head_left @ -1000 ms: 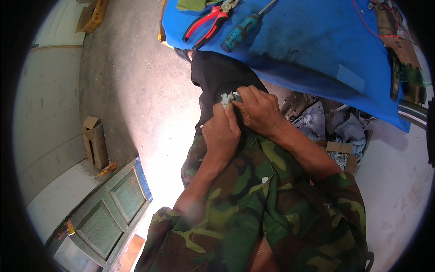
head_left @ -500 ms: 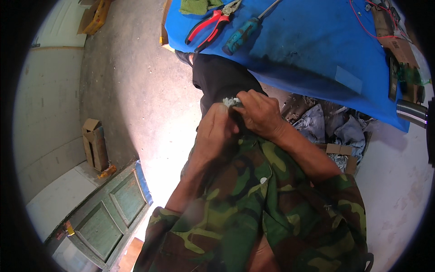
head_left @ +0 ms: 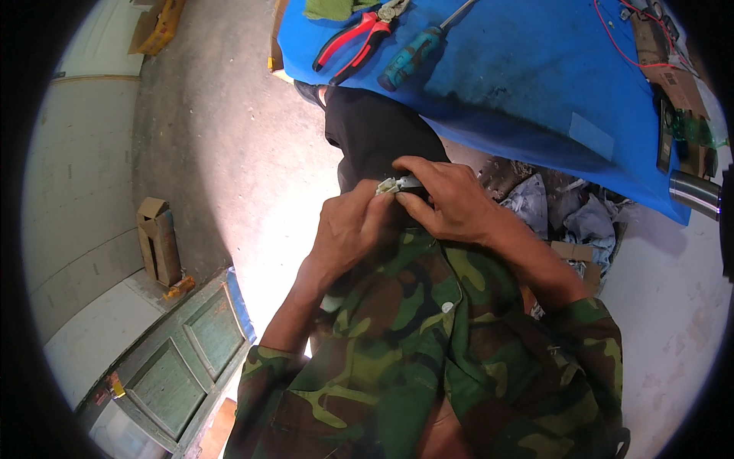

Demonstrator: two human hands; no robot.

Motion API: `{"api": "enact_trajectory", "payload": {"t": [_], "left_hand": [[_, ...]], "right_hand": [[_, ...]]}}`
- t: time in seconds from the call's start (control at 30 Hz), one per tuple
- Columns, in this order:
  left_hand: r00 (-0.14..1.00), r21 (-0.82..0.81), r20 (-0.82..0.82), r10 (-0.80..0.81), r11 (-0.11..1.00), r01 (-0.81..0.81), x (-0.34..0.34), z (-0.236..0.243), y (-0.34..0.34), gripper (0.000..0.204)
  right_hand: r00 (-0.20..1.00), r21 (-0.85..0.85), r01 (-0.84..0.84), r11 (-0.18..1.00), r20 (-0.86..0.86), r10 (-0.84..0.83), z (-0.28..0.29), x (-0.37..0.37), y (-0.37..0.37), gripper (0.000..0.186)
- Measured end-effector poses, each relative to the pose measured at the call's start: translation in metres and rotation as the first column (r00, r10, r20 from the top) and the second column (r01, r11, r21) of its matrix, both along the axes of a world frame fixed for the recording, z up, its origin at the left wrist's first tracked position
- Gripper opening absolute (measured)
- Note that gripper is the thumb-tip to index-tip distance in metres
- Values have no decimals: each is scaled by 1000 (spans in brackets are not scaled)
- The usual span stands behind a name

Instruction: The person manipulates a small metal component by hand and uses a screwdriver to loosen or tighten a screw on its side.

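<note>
Over my lap, my left hand (head_left: 342,228) pinches a small whitish, irregular piece (head_left: 388,186) between thumb and fingers. My right hand (head_left: 459,200) closes from the other side on a small grey and black part (head_left: 411,183), its thumb below and index finger above. The two pieces touch, but I cannot tell whether they are joined. My fingers cover much of both.
Ahead, a blue-covered table (head_left: 520,69) holds red-handled pliers (head_left: 359,42), a teal-handled screwdriver (head_left: 413,57) and a green cloth (head_left: 336,8). Grey scraps and bags (head_left: 589,222) lie beneath its right side. A cardboard box (head_left: 158,241) stands at left.
My right hand has turned and its fingers have opened out around the part, so the grey and black piece now shows. My left hand has shifted slightly down and left.
</note>
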State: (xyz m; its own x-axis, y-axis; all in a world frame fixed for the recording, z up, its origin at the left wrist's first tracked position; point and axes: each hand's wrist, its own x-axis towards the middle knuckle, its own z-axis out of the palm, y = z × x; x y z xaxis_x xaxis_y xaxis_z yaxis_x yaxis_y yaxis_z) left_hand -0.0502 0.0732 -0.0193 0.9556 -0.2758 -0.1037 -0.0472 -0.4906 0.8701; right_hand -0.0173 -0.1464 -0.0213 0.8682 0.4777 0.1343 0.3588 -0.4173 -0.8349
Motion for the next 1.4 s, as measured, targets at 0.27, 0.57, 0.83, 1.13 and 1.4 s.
{"api": "enact_trajectory", "payload": {"t": [0.27,0.57,0.83,1.13,1.4], "left_hand": [[987,199,160,-22,980,-11,8,7,3,13],[900,296,395,184,902,-314,3,-8,-25,9],[919,179,340,202,945,-274,6,-5,-27,13],[999,207,-19,-46,977,49,22,26,1,22],[969,133,-191,-155,974,182,27,18,12,38]], "right_hand": [[995,-74,-97,993,-19,96,-6,10,-2,22],[981,-17,154,988,124,-151,-27,6,17,17],[967,38,211,977,138,-215,-26,3,18,19],[975,5,93,996,204,-92,-27,0,9,25],[956,-81,57,995,292,-30,-26,-1,9,22]]}}
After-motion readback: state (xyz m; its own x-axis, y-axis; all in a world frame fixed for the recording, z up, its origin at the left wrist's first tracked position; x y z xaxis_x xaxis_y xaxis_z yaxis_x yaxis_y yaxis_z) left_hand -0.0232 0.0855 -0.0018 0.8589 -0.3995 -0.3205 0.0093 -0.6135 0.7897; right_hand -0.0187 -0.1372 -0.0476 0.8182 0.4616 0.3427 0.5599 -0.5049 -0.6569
